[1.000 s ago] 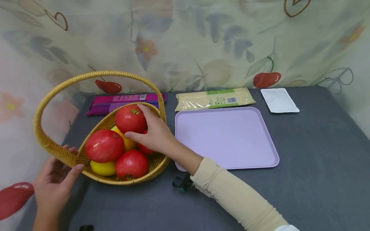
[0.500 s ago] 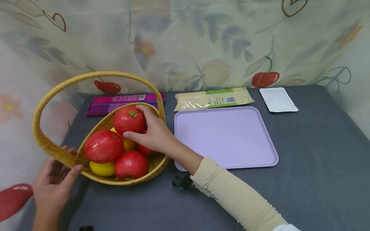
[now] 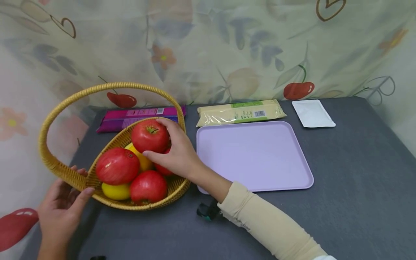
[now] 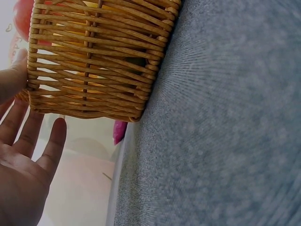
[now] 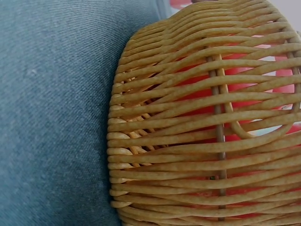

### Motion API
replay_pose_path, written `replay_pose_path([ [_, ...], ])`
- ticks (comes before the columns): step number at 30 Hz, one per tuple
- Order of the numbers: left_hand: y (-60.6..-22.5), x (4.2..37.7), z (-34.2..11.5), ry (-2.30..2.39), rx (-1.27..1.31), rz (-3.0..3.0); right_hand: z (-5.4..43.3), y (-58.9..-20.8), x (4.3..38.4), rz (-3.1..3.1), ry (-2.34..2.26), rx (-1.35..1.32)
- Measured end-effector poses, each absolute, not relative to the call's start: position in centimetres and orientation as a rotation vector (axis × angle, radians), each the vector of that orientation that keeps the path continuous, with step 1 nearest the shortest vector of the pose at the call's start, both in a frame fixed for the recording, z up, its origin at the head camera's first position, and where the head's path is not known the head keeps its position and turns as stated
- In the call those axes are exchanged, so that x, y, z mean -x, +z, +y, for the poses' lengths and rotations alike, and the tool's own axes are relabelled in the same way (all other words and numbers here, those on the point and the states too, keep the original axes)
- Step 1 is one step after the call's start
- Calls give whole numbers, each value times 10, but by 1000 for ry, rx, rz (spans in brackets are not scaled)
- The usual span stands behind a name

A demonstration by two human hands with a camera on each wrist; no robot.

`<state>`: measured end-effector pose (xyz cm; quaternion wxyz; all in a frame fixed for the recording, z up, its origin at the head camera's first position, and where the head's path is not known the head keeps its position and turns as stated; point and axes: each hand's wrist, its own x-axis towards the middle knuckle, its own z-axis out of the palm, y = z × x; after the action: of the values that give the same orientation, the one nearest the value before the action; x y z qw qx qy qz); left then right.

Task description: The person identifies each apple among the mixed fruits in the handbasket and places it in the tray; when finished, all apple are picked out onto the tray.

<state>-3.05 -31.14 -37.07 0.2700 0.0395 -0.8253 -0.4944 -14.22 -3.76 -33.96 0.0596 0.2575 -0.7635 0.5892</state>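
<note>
On the left of the head view stands a yellow wicker basket [image 3: 177, 191] with a tall arched handle. My left hand [image 3: 61, 213] pinches its left rim at the handle's foot, thumb inside and fingers outside; in the left wrist view its lower fingers stand off the weave. My right hand [image 3: 178, 151] reaches in from the right and grips a red tomato [image 3: 149, 135] between thumb and fingers, on top of the pile. Around it lie a streaked red fruit [image 3: 117, 166], another red fruit [image 3: 148, 187], a yellow fruit [image 3: 116, 191] and a partly hidden yellow-orange one [image 3: 144, 162].
A lilac tray [image 3: 253, 155] lies right of the basket. Behind it is a cream and green packet [image 3: 242, 112], with a white packet [image 3: 313, 113] farther right. A purple packet [image 3: 113, 119] lies behind the basket. A patterned curtain [image 3: 208, 47] hangs behind the grey table [image 3: 357, 180].
The tomato in my right hand has shifted slightly to the right and turned so more of its stem side shows. My left hand has stayed on the basket rim.
</note>
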Motion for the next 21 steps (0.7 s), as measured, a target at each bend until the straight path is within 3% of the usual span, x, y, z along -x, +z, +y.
replay_pose_path([
  [21,-372,30,-311,-1337,-105,-2214,-34,-340,133,-2147,1744,-919],
])
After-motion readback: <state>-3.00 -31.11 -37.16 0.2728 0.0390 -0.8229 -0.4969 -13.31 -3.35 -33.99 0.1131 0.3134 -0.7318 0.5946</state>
